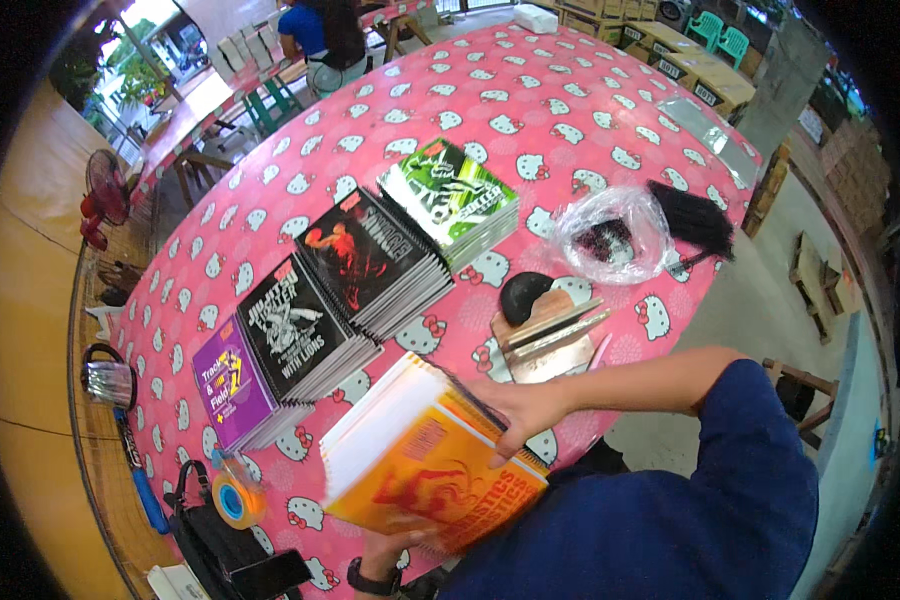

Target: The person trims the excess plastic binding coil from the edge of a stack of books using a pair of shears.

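Between my two hands is a tilted stack of orange spiral notebooks [430, 470], its white page edges facing up and left. My right hand [515, 405] grips the stack's black spiral-bound edge, thumb over the orange cover. At the lower edge, my left hand [395, 545] holds the stack from below, a dark watch on its wrist; most of its fingers are hidden. Beyond lie neat piles of spiral notebooks in a diagonal row: purple [232, 385], black-and-white [288, 325], black with a red figure [360, 250], and green [450, 195].
A wooden block with strips [550, 340], a clear plastic bag [610, 240] and black spiral coils [692, 220] lie to the right on the pink-covered table [390, 95]. Near left are a tape roll [238, 500], a black bag [205, 530] and a phone [270, 574]. Someone [315, 35] sits beyond.
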### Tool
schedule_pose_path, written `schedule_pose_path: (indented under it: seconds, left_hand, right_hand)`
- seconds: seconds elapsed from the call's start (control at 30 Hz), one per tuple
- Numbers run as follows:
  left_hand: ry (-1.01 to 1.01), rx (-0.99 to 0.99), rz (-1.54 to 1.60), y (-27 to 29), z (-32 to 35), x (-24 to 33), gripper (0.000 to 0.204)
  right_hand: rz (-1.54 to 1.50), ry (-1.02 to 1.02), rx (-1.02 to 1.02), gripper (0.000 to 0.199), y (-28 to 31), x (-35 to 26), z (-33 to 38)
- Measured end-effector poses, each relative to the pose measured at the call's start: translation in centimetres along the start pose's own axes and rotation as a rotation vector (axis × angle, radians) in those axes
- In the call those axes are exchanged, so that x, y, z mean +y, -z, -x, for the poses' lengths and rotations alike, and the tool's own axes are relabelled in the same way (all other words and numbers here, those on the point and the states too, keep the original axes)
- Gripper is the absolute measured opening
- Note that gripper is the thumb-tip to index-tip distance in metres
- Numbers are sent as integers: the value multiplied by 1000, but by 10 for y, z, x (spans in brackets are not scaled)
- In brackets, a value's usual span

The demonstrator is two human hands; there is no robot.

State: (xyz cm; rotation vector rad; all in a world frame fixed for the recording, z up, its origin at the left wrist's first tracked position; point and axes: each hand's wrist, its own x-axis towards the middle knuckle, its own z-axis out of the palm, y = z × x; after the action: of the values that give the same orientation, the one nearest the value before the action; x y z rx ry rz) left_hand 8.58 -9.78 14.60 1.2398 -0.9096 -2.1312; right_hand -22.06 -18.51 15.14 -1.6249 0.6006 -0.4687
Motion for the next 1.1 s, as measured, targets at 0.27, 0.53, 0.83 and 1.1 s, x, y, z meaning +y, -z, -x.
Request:
schedule_pose_path:
  seconds: [0.27, 0.53, 0.83, 1.1]
  left_hand:
    - [-337, 28, 249, -134, -58, 99, 63]
    - [-398, -225, 208, -270, -253, 194, 52]
    - [-333, -98, 233, -302, -432, 235, 44]
    - [-141, 260, 106, -264, -477, 185, 31]
  right_hand:
    - [-438, -14, 301, 109, 68, -68, 66]
    - [-796, -73, 482, 59, 274, -47, 137]
    - [-683, -175, 538, 55, 444, 46, 112]
    - [-376, -561, 482, 48, 436, 89, 94]
